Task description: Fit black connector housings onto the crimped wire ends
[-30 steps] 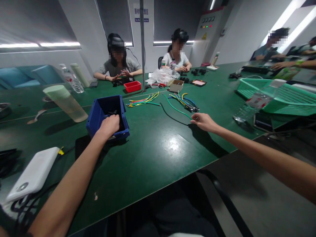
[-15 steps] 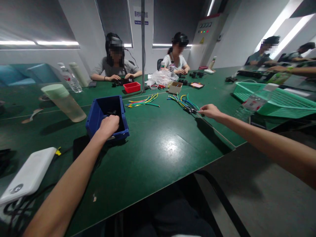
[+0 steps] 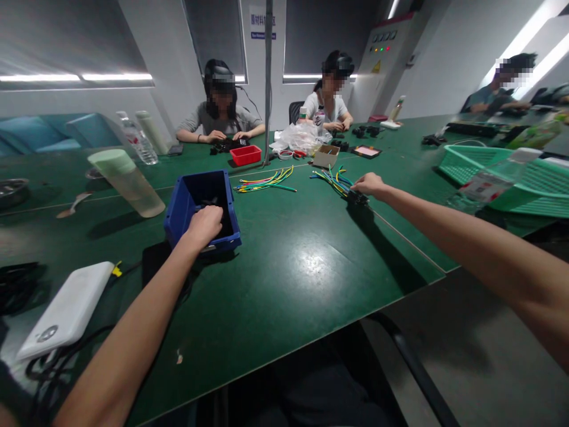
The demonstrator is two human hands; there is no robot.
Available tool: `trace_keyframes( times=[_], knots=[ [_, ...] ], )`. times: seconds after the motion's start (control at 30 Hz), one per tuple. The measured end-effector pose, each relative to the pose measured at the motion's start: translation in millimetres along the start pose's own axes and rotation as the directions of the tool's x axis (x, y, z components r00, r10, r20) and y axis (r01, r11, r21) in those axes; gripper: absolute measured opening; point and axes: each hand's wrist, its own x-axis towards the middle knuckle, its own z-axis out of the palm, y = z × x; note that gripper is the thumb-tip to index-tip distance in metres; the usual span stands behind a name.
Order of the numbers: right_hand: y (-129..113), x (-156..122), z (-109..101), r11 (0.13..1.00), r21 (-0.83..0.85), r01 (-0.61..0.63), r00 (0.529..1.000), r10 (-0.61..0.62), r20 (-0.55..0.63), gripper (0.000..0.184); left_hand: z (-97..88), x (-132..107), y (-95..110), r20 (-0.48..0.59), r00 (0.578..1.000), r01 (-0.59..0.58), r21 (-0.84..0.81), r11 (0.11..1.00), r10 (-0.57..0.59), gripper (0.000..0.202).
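My left hand [image 3: 203,224] reaches into a blue plastic bin [image 3: 195,191] on the green table [image 3: 293,261]; its fingers curl down inside, over small black parts, and what they hold is hidden. My right hand [image 3: 368,184] is stretched far out, its fingers closed on the near end of a bundle of coloured wires [image 3: 334,178] with black connectors. A second bundle of yellow and green wires [image 3: 265,179] lies between the bin and my right hand.
A pale green cup [image 3: 127,181] lies tilted left of the bin, a white power bank [image 3: 66,311] near my left arm. A red tray [image 3: 246,155], small cardboard box [image 3: 326,156] and green basket [image 3: 507,172] stand further off. Two people sit opposite; others sit at the right.
My right hand has moved away from me to the wire bundle, and the green wire it pinched a second ago now lies with that bundle. My left hand stays in the blue bin.
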Motion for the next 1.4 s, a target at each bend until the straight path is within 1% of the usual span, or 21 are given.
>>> trace_keyframes(
  times=[0.13,0.2,0.3,0.37,0.43,0.5,0.57,0.63,0.7,0.73,0.8,0.83,0.87,0.97,1.0,1.07,1.17,1.27,1.33,1.4],
  knots=[
    [1.9,3.3,5.9,0.999,-0.026,0.025,0.999,-0.026,-0.03,0.022,0.7,1.3,-1.4,-0.008,1.0,0.004,-0.024,1.0,-0.004,0.037],
    [3.5,2.9,9.8,0.999,-0.035,0.04,0.998,-0.042,-0.055,0.026,-0.3,1.2,-1.5,-0.015,1.0,0.018,-0.044,0.999,-0.019,0.036],
    [4.9,0.5,16.9,0.997,-0.041,0.067,0.995,-0.07,-0.074,0.028,-2.3,0.5,-0.9,-0.021,0.999,0.044,-0.064,0.997,-0.045,0.036],
    [4.3,-2.6,21.4,0.997,-0.039,0.071,0.995,-0.074,-0.068,0.028,-3.2,0.1,-0.2,-0.022,0.998,0.053,-0.058,0.997,-0.054,0.036],
    [1.5,-7.8,24.8,0.994,-0.052,0.093,0.99,-0.098,-0.098,0.031,-3.6,0.1,0.3,-0.013,0.998,0.061,-0.036,0.998,-0.061,0.036],
    [-5.1,-16.7,27.7,0.984,-0.073,0.163,0.967,-0.174,-0.186,0.033,-3.5,0.5,0.3,0.002,0.997,0.071,-0.012,0.997,-0.071,0.035],
    [-16.6,-30.6,32.1,0.961,-0.058,0.269,0.918,-0.274,-0.288,0.032,-3.0,0.9,-0.8,0.004,0.997,0.079,0.002,0.997,-0.079,0.035],
    [-32.2,-49.7,40.0,0.928,0.054,0.37,0.881,-0.332,-0.338,0.029,-2.3,1.3,-3.0,0.001,0.997,0.083,0.007,0.997,-0.083,0.036],
    [-49.4,-72.4,52.6,0.872,0.198,0.447,0.868,-0.37,-0.333,0.027,-1.3,1.8,-6.3,0.011,0.996,0.093,0.002,0.996,-0.093,0.037],
    [-57.8,-84.0,60.3,0.846,0.242,0.475,0.861,-0.391,-0.324,0.026,-0.7,2.0,-8.3,0.018,0.994,0.105,-0.002,0.994,-0.105,0.037],
    [-72.6,-105.1,76.7,0.812,0.265,0.52,0.846,-0.448,-0.289,0.024,0.9,2.9,-12.8,0.032,0.99,0.139,-0.011,0.99,-0.139,0.035],
    [-78.7,-113.7,84.3,0.803,0.244,0.544,0.834,-0.484,-0.265,0.023,1.8,3.4,-15.1,0.037,0.987,0.158,-0.016,0.987,-0.157,0.034],
    [-83.9,-120.6,91.0,0.777,0.19,0.599,0.799,-0.565,-0.206,0.021,2.7,4.1,-17.3,0.042,0.984,0.174,-0.019,0.985,-0.173,0.033],
    [-95.3,-131.1,103.4,0.696,-0.014,0.718,0.688,-0.713,-0.134,0.023,5.2,6.1,-23.2,0.055,0.98,0.194,-0.025,0.981,-0.192,0.032],
    [-98.2,-131.7,105.2,0.67,-0.064,0.739,0.662,-0.741,-0.117,0.024,5.8,6.6,-24.8,0.058,0.979,0.195,-0.026,0.981,-0.193,0.032],
    [-104.0,-130.4,107.0,0.638,-0.117,0.761,0.632,-0.77,-0.09,0.026,6.7,7.3,-27.6,0.064,0.979,0.196,-0.027,0.98,-0.194,0.032],
    [-115.3,-125.2,109.9,0.634,-0.132,0.762,0.628,-0.773,-0.091,0.026,6.9,7.4,-31.4,0.06,0.977,0.208,-0.048,0.977,-0.205,0.031],
    [-132.4,-119.0,115.1,0.636,-0.12,0.762,0.631,-0.771,-0.082,0.027,5.0,7.2,-35.6,0.019,0.974,0.228,-0.084,0.97,-0.228,0.03],
    [-146.7,-114.3,119.3,0.642,-0.125,0.756,0.639,-0.766,-0.072,0.028,1.5,7.6,-38.6,-0.043,0.969,0.236,-0.118,0.965,-0.242,0.028],
    [-162.2,-108.9,124.0,0.649,-0.146,0.747,0.648,-0.759,-0.062,0.029,-5.3,8.1,-40.0,-0.154,0.948,0.249,-0.183,0.951,-0.278,0.026]
  ],
)
